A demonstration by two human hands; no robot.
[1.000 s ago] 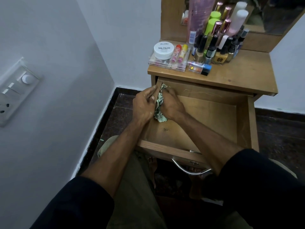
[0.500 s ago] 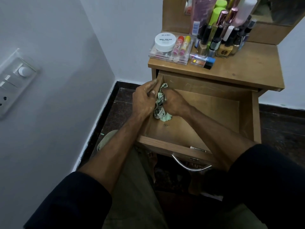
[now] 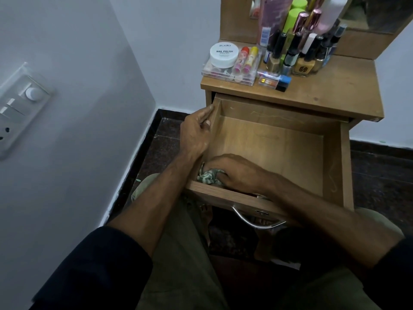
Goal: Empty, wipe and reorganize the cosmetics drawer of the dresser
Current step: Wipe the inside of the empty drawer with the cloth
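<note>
The drawer (image 3: 279, 139) stands pulled out of the dresser (image 3: 335, 90) and shows bare wood on its floor and walls, so the emptying looks done; the cosmetics stand on the dresser top behind it. Wiping seems to be the step in hand: the right hand (image 3: 237, 171) lies in the near left corner of the drawer, its fingers curled round one crumpled cloth (image 3: 207, 176) and pressing it against the floor by the front panel. The left hand (image 3: 196, 130) rests on the drawer's left wall, thumb on the rim and fingers lying loosely along the outside, apparently steadying it. How much of the floor is wiped cannot be told, and putting the things back in order is still to come. Counted on top: one white nail polish remover jar (image 3: 224, 54), two lip balm sticks (image 3: 245, 59) side by side, one clear case (image 3: 230, 76) beneath them, one flat blue-ended pack (image 3: 274, 81), and a tight cluster of nail polish bottles (image 3: 299, 57) and taller tubes, too crowded to count surely. One metal handle (image 3: 252, 220) hangs on the drawer front.
</note>
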